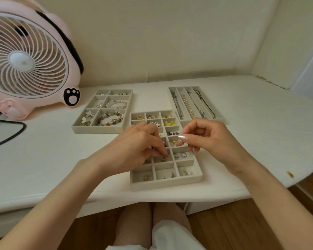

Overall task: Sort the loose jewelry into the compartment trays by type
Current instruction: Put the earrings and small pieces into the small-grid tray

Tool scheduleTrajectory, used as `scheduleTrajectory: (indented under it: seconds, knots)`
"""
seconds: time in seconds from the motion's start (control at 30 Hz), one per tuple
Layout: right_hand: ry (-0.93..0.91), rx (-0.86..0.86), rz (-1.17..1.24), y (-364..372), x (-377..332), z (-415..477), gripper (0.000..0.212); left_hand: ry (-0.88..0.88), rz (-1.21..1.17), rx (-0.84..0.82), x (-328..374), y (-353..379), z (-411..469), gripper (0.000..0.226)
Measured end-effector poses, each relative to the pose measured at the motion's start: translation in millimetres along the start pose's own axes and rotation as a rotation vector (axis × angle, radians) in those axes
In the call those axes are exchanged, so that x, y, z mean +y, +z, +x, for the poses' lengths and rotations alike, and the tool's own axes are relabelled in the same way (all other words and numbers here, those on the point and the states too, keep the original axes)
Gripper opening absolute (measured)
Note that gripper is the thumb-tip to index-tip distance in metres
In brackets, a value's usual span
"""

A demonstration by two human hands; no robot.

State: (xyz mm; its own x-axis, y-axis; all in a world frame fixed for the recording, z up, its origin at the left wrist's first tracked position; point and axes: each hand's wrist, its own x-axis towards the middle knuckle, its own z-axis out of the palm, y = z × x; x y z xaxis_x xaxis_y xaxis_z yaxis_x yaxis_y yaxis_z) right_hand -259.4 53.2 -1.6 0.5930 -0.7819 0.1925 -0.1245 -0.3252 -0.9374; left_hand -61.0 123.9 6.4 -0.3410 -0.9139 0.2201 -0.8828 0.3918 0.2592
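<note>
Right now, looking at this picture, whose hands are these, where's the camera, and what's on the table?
No machine: a person's bare hands, filmed from a head-worn camera looking down. On the white table sit three grey trays: bracelet tray, necklace tray, and the near earring tray with small compartments. A pink fan stands left. The right hand pinches a small gold piece; the left hand dips its fingertips into a compartment, what they hold is hidden.

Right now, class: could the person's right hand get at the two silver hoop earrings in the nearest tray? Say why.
Probably yes. The silver hoops lie uncovered close to the right hand; the left hand works one compartment to their left. The right hand pinches a small gold piece, though, so it is not free.
</note>
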Motion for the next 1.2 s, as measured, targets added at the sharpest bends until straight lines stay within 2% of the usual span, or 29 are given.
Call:
scheduleTrajectory:
  seconds: [0.3,0.53,0.9,1.13,1.2]
  knots:
    - [0.0,-0.002,0.0,-0.5,0.1,-0.3,0.004,-0.043,0.056,-0.025,0.4,1.5,2.0,0.014]
    - [-0.002,-0.002,-0.003,-0.9,0.6,0.5,0.002,-0.068,0.095,0.026,5.4,5.1,6.3,0.009]
    - [-0.006,-0.002,-0.004,-0.1,1.2,1.7,0.003,-0.048,0.237,-0.011,11.4,0.6,6.8,0.014]
    - [-0.005,-0.005,-0.001,-1.4,1.3,0.8,0.002,-0.08,0.115,0.124,4.0,-8.7,3.2,0.005]
    - [-0.004,-0.007,0.004,-1.1,1.4,1.3,0.002,-0.105,0.11,0.118,2.2,-11.7,2.7,0.004]
